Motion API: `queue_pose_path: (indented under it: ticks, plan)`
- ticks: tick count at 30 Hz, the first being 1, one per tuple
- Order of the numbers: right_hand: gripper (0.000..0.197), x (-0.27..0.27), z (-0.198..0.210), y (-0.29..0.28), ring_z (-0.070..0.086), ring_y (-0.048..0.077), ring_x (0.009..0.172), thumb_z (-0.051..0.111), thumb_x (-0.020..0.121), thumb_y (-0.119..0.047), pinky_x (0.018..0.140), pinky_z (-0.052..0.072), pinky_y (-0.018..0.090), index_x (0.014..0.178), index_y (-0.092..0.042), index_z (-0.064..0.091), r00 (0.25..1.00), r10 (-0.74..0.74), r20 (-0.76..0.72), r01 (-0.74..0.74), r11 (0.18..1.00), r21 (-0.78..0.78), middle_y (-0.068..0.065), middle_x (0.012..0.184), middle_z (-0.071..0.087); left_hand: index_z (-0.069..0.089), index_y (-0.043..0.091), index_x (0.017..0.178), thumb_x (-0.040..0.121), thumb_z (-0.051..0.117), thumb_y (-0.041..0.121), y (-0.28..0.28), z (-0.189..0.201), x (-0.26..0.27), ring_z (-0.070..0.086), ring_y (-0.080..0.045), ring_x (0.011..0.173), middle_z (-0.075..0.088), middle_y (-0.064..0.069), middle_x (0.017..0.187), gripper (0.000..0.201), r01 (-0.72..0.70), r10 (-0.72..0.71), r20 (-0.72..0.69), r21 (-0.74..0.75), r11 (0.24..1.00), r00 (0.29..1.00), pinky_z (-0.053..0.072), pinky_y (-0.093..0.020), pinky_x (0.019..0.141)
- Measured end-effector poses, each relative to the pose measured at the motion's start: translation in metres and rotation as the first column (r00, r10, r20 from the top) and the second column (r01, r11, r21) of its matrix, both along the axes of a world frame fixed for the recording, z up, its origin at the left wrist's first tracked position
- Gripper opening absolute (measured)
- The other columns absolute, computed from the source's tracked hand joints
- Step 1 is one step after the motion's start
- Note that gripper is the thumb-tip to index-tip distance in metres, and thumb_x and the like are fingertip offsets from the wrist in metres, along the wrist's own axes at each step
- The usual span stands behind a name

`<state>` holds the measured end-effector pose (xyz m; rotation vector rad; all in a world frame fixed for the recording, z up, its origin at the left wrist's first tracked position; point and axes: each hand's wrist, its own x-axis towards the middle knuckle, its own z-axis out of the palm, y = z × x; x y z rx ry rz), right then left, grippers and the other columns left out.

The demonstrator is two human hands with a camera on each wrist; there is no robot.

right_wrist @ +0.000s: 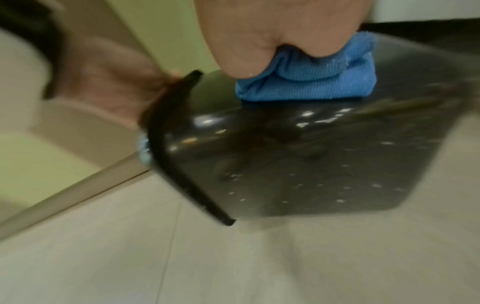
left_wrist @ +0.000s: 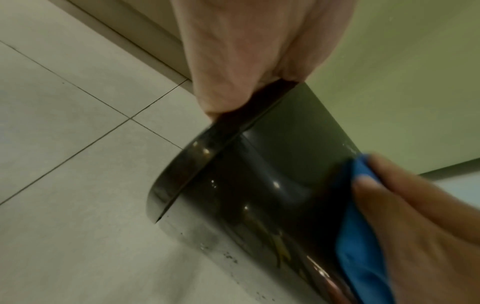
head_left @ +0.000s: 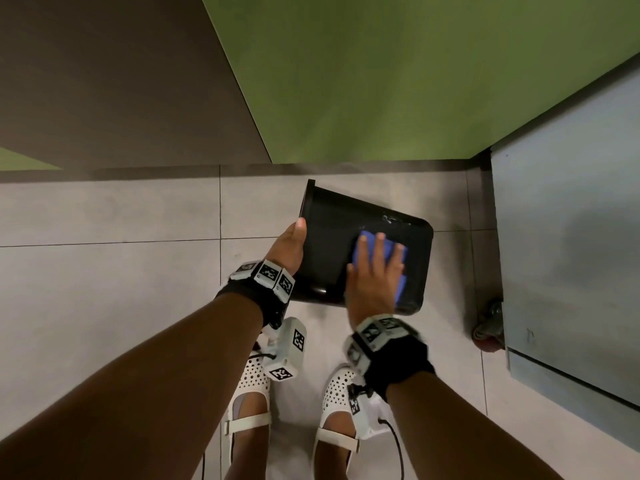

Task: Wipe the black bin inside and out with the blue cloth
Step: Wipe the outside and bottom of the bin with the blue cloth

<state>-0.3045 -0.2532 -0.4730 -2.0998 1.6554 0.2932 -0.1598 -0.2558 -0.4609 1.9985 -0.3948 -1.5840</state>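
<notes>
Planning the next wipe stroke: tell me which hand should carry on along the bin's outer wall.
Right. The right hand already presses the blue cloth flat on the black bin's outer wall, while the left hand grips its rim, steadying it.

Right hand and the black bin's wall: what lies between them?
The folded blue cloth, pressed flat under the right hand against the black bin; head view shows it.

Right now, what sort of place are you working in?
Probably an indoor utility or washroom area, though I can't be sure: grey tiled floor, green wall panels, and a grey cabinet on a castor wheel beside the black bin.
</notes>
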Motion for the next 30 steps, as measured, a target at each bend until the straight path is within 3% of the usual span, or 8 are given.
queue_pose_path:
  ticks: [3, 6, 9, 14, 19, 22, 25, 30]
  plan:
    - [0.054, 0.032, 0.006, 0.001, 0.045, 0.043, 0.127, 0.027, 0.088, -0.033, 0.102, 0.036, 0.056, 0.131, -0.012, 0.051, 0.978, 0.201, 0.049, -0.204, 0.976, 0.070, 0.013, 0.137, 0.052, 0.049, 0.011, 0.131, 0.097, 0.019, 0.046, -0.002, -0.001, 0.002, 0.049, -0.028, 0.125, 0.052, -0.012, 0.135, 0.057, 0.005, -0.005, 0.037, -0.009, 1.000, 0.999, 0.033, -0.044, 0.112]
    - [0.053, 0.037, 0.008, -0.017, 0.013, 0.037, 0.143, 0.017, 0.096, -0.034, 0.115, 0.011, 0.047, 0.145, -0.017, 0.029, 0.968, 0.199, 0.156, -0.214, 0.973, 0.090, 0.008, 0.154, 0.024, 0.048, 0.013, 0.132, 0.096, 0.019, 0.048, -0.004, 0.001, 0.000, 0.048, -0.029, 0.126, 0.052, -0.014, 0.136, 0.058, 0.013, -0.012, 0.017, -0.021, 1.000, 1.000, 0.033, -0.045, 0.112]
    - [0.050, 0.024, 0.001, -0.043, -0.007, 0.031, 0.145, 0.021, 0.101, -0.033, 0.117, 0.000, 0.046, 0.149, -0.026, 0.008, 0.990, 0.033, 0.133, -0.049, 0.992, 0.113, 0.003, 0.159, 0.001, 0.045, 0.009, 0.135, 0.098, 0.022, 0.044, -0.005, 0.004, -0.004, 0.045, -0.030, 0.130, 0.049, -0.015, 0.139, 0.056, 0.041, -0.039, 0.057, -0.027, 0.999, 0.998, 0.033, -0.043, 0.113]
    - [0.050, -0.031, -0.007, -0.081, -0.004, 0.033, 0.145, 0.025, 0.101, -0.032, 0.115, 0.008, 0.051, 0.148, -0.030, 0.011, 0.967, -0.254, 0.011, 0.247, 0.949, 0.194, 0.003, 0.159, 0.001, 0.050, 0.009, 0.131, 0.098, 0.024, 0.041, 0.001, -0.001, -0.007, 0.048, -0.028, 0.127, 0.054, -0.013, 0.134, 0.052, 0.019, -0.012, 0.080, -0.083, 0.996, 0.997, 0.033, -0.044, 0.112]
    - [0.054, -0.025, -0.001, -0.071, -0.003, 0.034, 0.144, 0.026, 0.100, -0.034, 0.116, 0.002, 0.052, 0.150, -0.024, 0.008, 0.899, -0.438, -0.004, 0.431, 0.883, 0.187, 0.007, 0.159, 0.000, 0.045, 0.025, 0.133, 0.076, 0.030, 0.068, -0.006, -0.004, -0.008, 0.046, -0.025, 0.129, 0.051, -0.006, 0.138, 0.073, -0.012, 0.003, -0.122, -0.073, 0.997, 0.993, 0.033, -0.046, 0.112]
    - [0.054, 0.011, 0.012, -0.040, -0.003, 0.039, 0.144, 0.018, 0.097, -0.038, 0.115, 0.012, 0.053, 0.149, -0.026, 0.010, 0.963, -0.259, 0.071, 0.249, 0.961, 0.118, 0.005, 0.159, 0.002, 0.037, 0.036, 0.137, 0.061, 0.041, 0.078, -0.003, -0.012, -0.001, 0.039, -0.023, 0.135, 0.042, -0.001, 0.147, 0.086, -0.109, 0.115, -0.260, 0.039, 0.993, 0.959, 0.028, -0.045, 0.115]
    - [0.051, 0.037, 0.027, -0.011, -0.009, 0.035, 0.144, 0.021, 0.098, -0.033, 0.116, 0.003, 0.050, 0.148, -0.025, 0.013, 0.963, 0.009, 0.269, -0.039, 0.993, 0.110, 0.001, 0.158, 0.004, 0.045, 0.028, 0.132, 0.091, 0.029, 0.054, -0.002, 0.003, -0.001, 0.049, -0.022, 0.126, 0.051, -0.006, 0.137, 0.051, -0.146, 0.143, -0.267, 0.009, 0.989, 0.953, 0.033, -0.043, 0.112]
    - [0.049, 0.036, 0.020, -0.026, -0.015, 0.026, 0.144, 0.024, 0.102, -0.030, 0.116, -0.004, 0.047, 0.148, -0.031, 0.009, 0.942, 0.111, 0.317, -0.164, 0.975, 0.147, -0.005, 0.159, -0.004, 0.049, 0.028, 0.119, 0.098, 0.022, 0.041, 0.001, 0.002, 0.001, 0.052, -0.025, 0.122, 0.054, -0.011, 0.131, 0.037, -0.121, 0.109, -0.231, -0.039, 0.992, 0.967, 0.036, -0.047, 0.110]
